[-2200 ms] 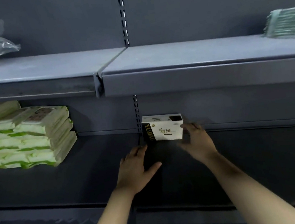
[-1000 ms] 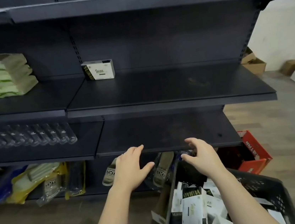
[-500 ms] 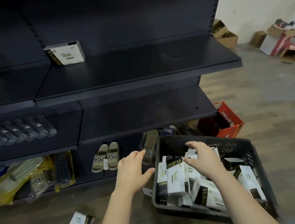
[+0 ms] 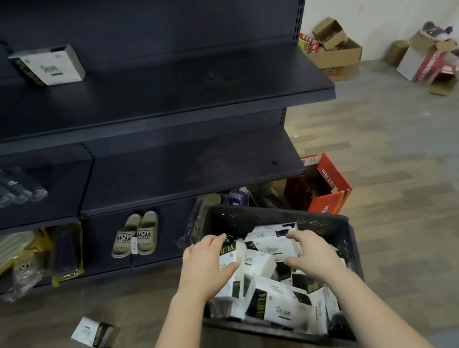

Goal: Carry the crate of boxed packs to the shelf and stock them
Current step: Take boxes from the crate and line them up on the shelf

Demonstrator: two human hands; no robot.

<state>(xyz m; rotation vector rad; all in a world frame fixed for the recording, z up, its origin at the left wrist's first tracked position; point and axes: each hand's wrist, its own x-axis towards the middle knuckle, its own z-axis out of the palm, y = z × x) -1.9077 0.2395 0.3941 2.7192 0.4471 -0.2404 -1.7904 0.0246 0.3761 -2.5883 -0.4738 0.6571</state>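
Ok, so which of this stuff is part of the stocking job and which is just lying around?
Job: black crate, boxed packs in it, one pack already on the upper shelf, left hand and right hand over the packs, probably the loose packs on the floor.
Lying about: slippers, bottles, red carton, cardboard boxes by the wall.

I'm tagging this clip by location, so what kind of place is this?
Probably a shop or its stockroom mid-restock: dark metal retail shelving holding one boxed pack and slippers, a crate of the same packs on the floor, and opened cardboard cartons by the wall.
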